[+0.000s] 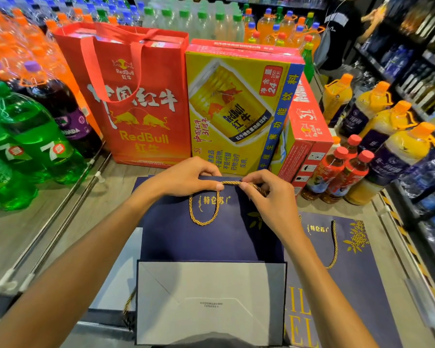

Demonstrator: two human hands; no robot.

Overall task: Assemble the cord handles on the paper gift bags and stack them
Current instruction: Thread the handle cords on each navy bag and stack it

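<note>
Shop aisle with a wood-toned floor (pixel 23 234), ringed by soft-drink bottles (pixel 30 136) and dark shelving (pixel 412 59). At rear stand a red carrier bag (pixel 136 109) and a yellow drinks carton (pixel 236 109). Centre: a navy gift bag (pixel 199 237) lies flat, its grey base folded toward the viewer; a second navy bag (pixel 349 272) lies just beside it. The left hand (pixel 186 177) and right hand (pixel 264 194) fingers pinch the gold cord handle (pixel 204 223) at the bag's top edge.

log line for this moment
left hand: grips dark blue paper gift bag top edge | right hand: pinches gold twisted cord handle | step: handle fitting
</note>
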